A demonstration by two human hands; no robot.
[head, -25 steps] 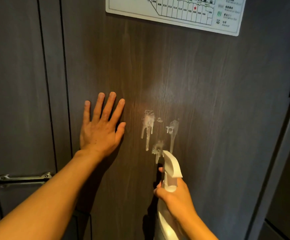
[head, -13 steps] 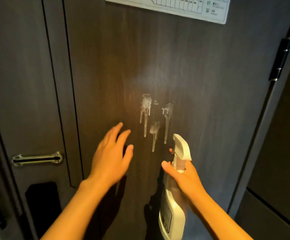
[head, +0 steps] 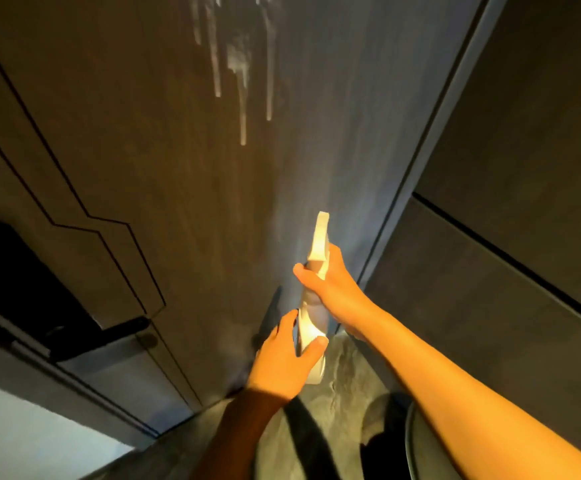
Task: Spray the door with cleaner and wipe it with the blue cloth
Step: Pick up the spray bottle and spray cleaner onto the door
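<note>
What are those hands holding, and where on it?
A white spray bottle. The right hand wraps its neck just below the trigger head; the left hand grips the lower body, thumb across the front.

Dark wood-grain door (head: 164,140) filling the left and centre of the frame, white cleaner streaks (head: 242,81) running down near the top centre, white spray bottle (head: 317,251) upright at lower centre, nozzle topmost

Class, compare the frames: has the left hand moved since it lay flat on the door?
Yes. The left hand has dropped well below the cleaner drips and now touches the spray bottle.
</note>
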